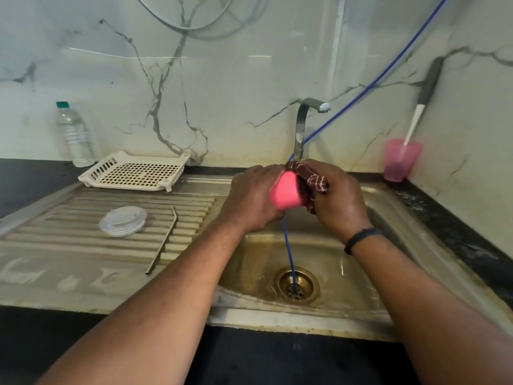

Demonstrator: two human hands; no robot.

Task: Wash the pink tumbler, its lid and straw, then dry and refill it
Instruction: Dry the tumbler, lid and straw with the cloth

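I hold the pink tumbler over the sink basin, its base turned toward me. My left hand grips its side. A dark red patterned cloth is wrapped against the tumbler's right side, and my right hand grips that cloth. The clear lid lies flat on the ribbed drainboard to the left. Beside the lid lies the bent metal straw.
A cream plastic rack and a water bottle stand at the back left. The tap rises behind my hands. A blue hose runs down into the drain. At the back right, a pink cup holds a brush.
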